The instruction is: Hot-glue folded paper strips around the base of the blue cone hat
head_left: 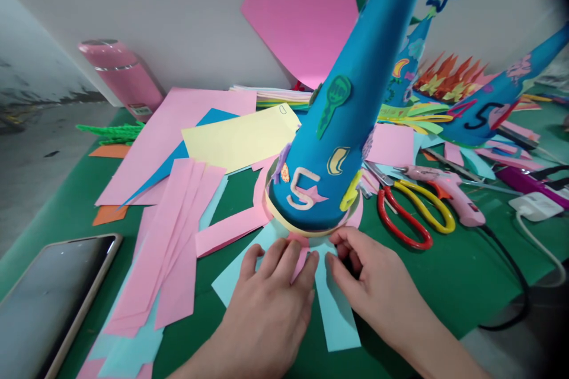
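**At the foot of a blue paper cone point(342, 112)**

My left hand point(275, 302) lies palm down just in front of the cone, fingers spread and unclenched, their tips on a short pink strip point(299, 241) and a light blue piece point(233, 275). My right hand point(382, 284) is curled at the front right of the base, thumb and forefinger close to the pale yellow band point(306, 233) along the cone's foot — whether they pinch it, I cannot tell. The cone stands ahead of me on the green table point(240, 198), bearing a pale pink 5 point(304, 189). A light blue strip point(336, 308) runs toward me between my hands; a folded pink strip point(231, 230) reaches out leftward.

Scissors point(408, 220) and a pink glue gun point(456, 186) lie to the right. On my left — loose pink strips point(173, 237), then a phone point(57, 302). Two more decorated cones stand behind, to the right.
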Action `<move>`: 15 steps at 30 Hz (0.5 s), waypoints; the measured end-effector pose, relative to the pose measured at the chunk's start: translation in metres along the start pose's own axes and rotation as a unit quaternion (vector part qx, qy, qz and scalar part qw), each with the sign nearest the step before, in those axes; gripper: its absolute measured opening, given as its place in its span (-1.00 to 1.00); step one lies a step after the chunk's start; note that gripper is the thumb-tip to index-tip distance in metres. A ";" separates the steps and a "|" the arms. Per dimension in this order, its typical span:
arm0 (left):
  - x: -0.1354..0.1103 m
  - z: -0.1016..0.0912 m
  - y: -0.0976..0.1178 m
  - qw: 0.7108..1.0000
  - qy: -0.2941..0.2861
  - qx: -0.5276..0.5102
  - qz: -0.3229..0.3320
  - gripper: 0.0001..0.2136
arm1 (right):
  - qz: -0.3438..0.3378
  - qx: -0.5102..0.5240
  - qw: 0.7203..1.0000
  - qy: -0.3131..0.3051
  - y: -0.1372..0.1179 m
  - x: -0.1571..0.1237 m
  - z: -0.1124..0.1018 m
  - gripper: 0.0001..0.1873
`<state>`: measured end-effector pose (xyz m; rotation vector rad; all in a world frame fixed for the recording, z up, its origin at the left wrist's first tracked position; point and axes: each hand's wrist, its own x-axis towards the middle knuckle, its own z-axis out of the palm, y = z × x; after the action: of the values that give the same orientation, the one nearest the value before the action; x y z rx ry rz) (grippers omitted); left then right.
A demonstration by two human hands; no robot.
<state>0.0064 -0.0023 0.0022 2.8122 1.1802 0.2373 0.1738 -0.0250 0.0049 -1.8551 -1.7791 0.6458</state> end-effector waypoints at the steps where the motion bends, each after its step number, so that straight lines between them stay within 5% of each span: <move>1: 0.000 0.000 0.000 1.000 0.002 0.002 0.001 -0.69 | -0.008 -0.003 1.000 0.010 0.001 -0.002 0.000 -0.85; 5: -0.002 0.004 -0.002 1.000 0.023 0.007 0.005 -0.69 | -0.064 -0.005 0.997 0.032 0.007 -0.008 -0.002 -0.83; 10: -0.005 0.008 -0.004 1.000 0.023 0.012 0.013 -0.66 | -0.163 -0.037 0.985 -0.038 0.015 -0.009 -0.008 -0.75; 15: -0.005 0.008 -0.004 0.999 0.025 0.018 0.018 -0.66 | -0.182 -0.083 0.977 -0.079 0.019 -0.005 -0.008 -0.72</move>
<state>0.0012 -0.0035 -0.0072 2.8779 1.1550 0.2938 0.1937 -0.0305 -0.0011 -1.5487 -2.2654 0.5268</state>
